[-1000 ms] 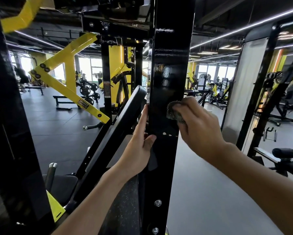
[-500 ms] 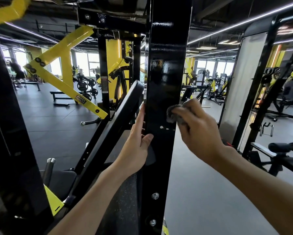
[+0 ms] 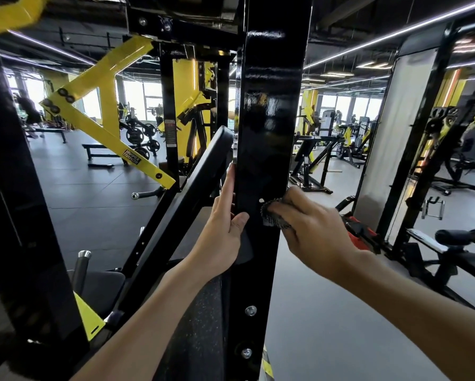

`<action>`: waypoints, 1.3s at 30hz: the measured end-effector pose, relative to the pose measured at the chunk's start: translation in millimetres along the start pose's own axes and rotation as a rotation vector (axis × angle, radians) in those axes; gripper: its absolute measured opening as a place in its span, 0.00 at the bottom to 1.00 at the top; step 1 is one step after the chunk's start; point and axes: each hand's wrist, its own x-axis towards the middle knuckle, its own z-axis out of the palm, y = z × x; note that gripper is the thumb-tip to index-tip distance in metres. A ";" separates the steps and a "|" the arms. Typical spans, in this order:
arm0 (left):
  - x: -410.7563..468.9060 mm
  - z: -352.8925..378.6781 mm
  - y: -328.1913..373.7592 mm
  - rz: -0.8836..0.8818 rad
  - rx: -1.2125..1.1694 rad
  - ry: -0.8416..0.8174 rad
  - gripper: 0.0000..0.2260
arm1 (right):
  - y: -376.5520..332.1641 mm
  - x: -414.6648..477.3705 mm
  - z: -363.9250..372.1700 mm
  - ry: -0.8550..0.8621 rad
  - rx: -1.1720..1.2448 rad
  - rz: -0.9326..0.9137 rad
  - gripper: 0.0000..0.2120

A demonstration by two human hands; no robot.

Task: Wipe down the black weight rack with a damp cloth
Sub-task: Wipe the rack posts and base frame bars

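My right hand [image 3: 313, 229] has slid down the front of the black weight rack [image 3: 269, 119] since a second ago. The cloth [image 3: 275, 217] was then above the pale specks and is now level with the last white spot [image 3: 261, 200] and just below it. I take that to mean the upper stretch of this upright is wiped and the stroke is heading down towards the two bolts [image 3: 250, 311], which I judge not yet reached.

Of the hands, the right is bunched round the cloth and presses it to the post's right half. The left hand [image 3: 222, 229] sits much as before, fingers straight along the left edge and thumb laid on the front face, steadying and not gripping. The glossy face above the cloth catches the light, though I can't tell wet from shine.
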 end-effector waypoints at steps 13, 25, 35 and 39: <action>-3.1 3.3 1.0 -0.022 0.022 0.009 0.40 | -9.8 10.5 0.8 0.033 -0.032 0.145 0.12; -6.9 0.9 -0.8 -0.027 0.027 -0.020 0.44 | -13.1 24.2 -4.2 0.007 -0.091 0.089 0.11; -9.6 1.4 0.1 -0.056 0.049 -0.028 0.45 | -27.2 23.3 1.9 0.047 -0.086 0.172 0.10; -10.6 1.6 -0.6 -0.055 0.058 -0.039 0.45 | -30.0 18.5 4.6 -0.035 -0.136 0.011 0.12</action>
